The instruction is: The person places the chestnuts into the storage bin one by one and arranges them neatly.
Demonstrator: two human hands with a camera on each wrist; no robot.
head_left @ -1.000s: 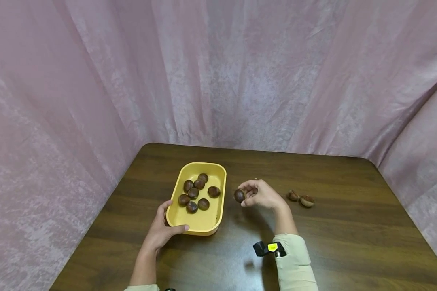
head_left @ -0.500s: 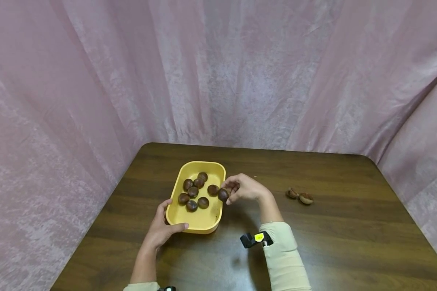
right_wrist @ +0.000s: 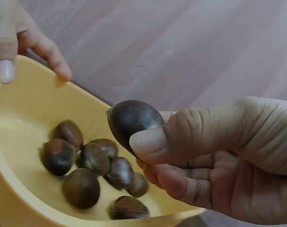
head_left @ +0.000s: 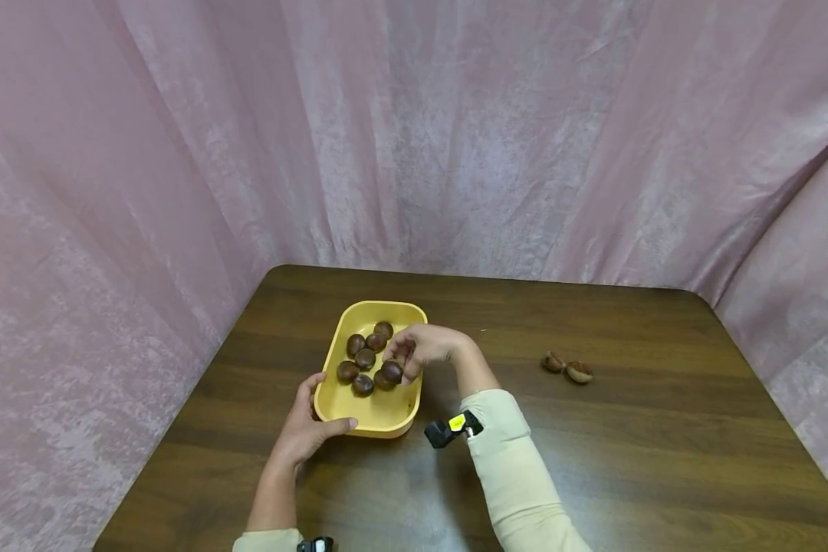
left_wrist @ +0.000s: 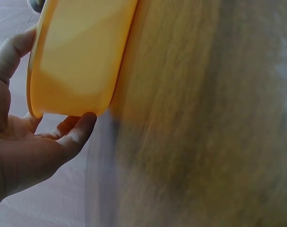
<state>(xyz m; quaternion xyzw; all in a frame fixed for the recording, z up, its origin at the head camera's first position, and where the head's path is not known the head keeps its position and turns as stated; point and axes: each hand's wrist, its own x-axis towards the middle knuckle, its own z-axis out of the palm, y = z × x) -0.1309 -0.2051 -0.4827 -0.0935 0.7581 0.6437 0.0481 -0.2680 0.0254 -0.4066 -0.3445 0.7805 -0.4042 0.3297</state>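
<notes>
A yellow tray point(head_left: 379, 424) with raised walls stands on the table and holds several brown chestnuts point(head_left: 365, 359). My left hand point(head_left: 303, 431) grips its near left corner, thumb over the near rim and fingers along the left wall. In the left wrist view, the same hand point(left_wrist: 34, 146) holds the tray's end point(left_wrist: 77, 94). Over the tray's right half, my right hand point(head_left: 424, 346) pinches one chestnut point(head_left: 392, 372) between thumb and fingers. The right wrist view shows this chestnut point(right_wrist: 134, 123) above the others, apart from them. One chestnut in the tray is hidden behind the right hand in the head view.
To the right on the brown wooden table point(head_left: 662, 429) lie two chestnut pieces point(head_left: 553, 362), one with a pale side showing point(head_left: 579, 372). Pink curtains point(head_left: 455, 138) hang behind the table and along both sides.
My right hand has carried the chestnut leftward from the table beside the tray, across its right rim, to above the chestnuts inside. The left hand keeps its grip on the tray.
</notes>
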